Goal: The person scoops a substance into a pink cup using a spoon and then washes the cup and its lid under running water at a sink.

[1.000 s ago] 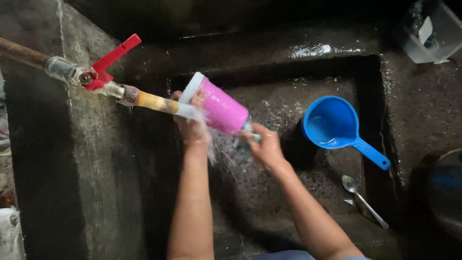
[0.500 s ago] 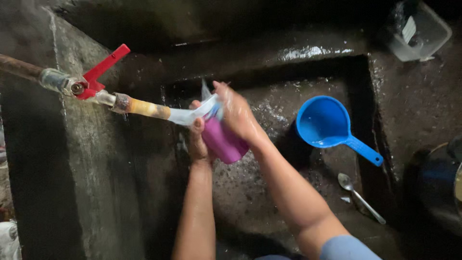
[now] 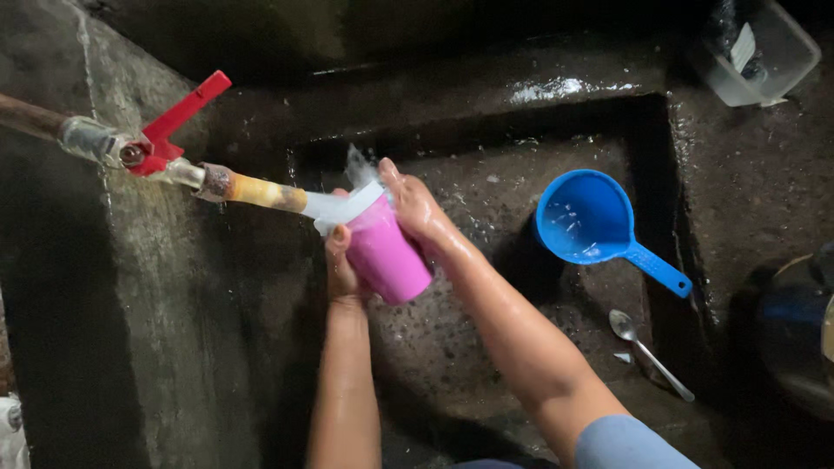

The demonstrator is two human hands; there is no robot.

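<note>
A dark concrete wash basin (image 3: 539,382) with rough, wet walls fills most of the view, its sunken floor speckled and damp. From the left, a pipe runs in over the basin's edge and carries a ball valve with a red lever handle (image 3: 178,117); past the valve the pipe ends in a yellowish spout (image 3: 261,191), and a whitish hose end lies at the mouth of the cup.

On the basin floor to the right lies a blue plastic dipper (image 3: 586,217), bowl up, its handle pointing down and to the right. At the top right corner, on the ledge, stands a clear plastic container (image 3: 764,61). A dark round vessel (image 3: 799,334) shows partly at the right edge.

Over the middle of the basin, just at the spout, a pink plastic cup (image 3: 388,254) is tilted with its mouth towards the spout. The left hand (image 3: 340,265) grips the cup from below and behind, fingers curled round its side. The right hand (image 3: 415,207) lies closed over the cup's rim and upper side, wet, with water splashing just above it.

A metal spoon (image 3: 647,352) lies on the basin floor below the dipper's handle, well apart from the hands.
</note>
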